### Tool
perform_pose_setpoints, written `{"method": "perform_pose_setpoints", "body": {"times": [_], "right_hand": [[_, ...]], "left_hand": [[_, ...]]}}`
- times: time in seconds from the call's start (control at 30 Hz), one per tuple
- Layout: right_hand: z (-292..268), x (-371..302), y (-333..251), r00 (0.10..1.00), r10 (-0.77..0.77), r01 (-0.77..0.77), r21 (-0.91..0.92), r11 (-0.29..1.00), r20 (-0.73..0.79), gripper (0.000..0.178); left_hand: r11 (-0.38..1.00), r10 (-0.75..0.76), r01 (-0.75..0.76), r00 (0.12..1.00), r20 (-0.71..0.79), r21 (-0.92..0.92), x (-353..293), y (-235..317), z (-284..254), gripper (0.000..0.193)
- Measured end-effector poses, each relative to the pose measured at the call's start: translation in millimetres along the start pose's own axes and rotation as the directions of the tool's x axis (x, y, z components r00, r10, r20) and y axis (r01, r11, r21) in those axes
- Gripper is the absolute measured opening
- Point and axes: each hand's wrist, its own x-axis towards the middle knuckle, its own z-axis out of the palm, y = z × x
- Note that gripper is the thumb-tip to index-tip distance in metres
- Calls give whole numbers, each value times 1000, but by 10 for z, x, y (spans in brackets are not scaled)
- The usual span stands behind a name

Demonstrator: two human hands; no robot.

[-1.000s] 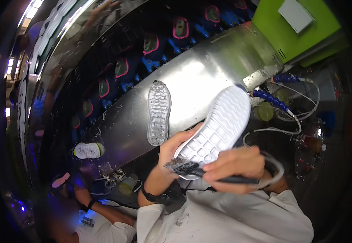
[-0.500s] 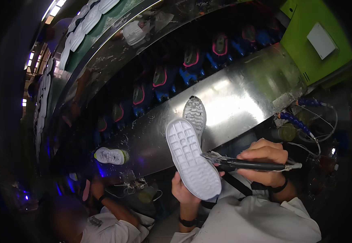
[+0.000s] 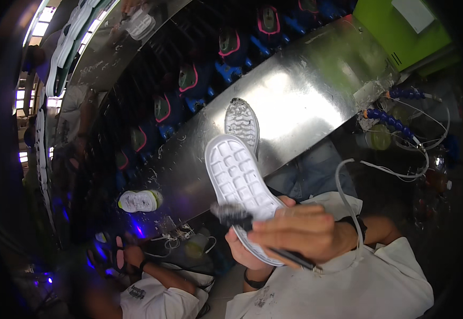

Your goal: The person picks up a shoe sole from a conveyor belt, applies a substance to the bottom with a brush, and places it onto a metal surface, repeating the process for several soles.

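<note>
Pinching a dark brush in right hand, bristles touching the white sole. Cradled from beneath by left hand, long axis running away toward the steel worktop; second sole lying just beyond.

Quick count from where I'm standing: two white soles, one in my left hand — call it the held sole — and one loose sole lying on the steel counter. One dark brush tool in my right hand. Two blue segmented hoses off to the right. Roughly eight pink-rimmed shoe lasts in a row on the line, maybe more in the dark. One co-worker's arm down low.
</note>
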Motion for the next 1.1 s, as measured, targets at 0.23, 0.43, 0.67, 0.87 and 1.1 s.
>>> {"method": "perform_pose_setpoints", "body": {"times": [0.23,0.43,0.67,0.87,1.1], "right_hand": [[-351,-110,-32,969,212,-238,245,940,128,29],[-1086,47,182,934,219,-307,321,896,282,37],[-498,-173,-293,971,142,-166,111,980,192,16],[-400,32,-146,947,-115,-33,443,896,301,22],[-288,-90,-416,928,255,-316,212,925,272,21]], "left_hand": [[494,-55,80,997,-60,866,583,-209,162,87],[502,-284,214,956,-74,838,723,-223,336,93],[509,-360,288,927,-104,811,686,-114,297,92],[489,-421,322,901,-104,811,696,-26,394,92],[489,-496,373,862,-100,788,641,123,436,91]]}}
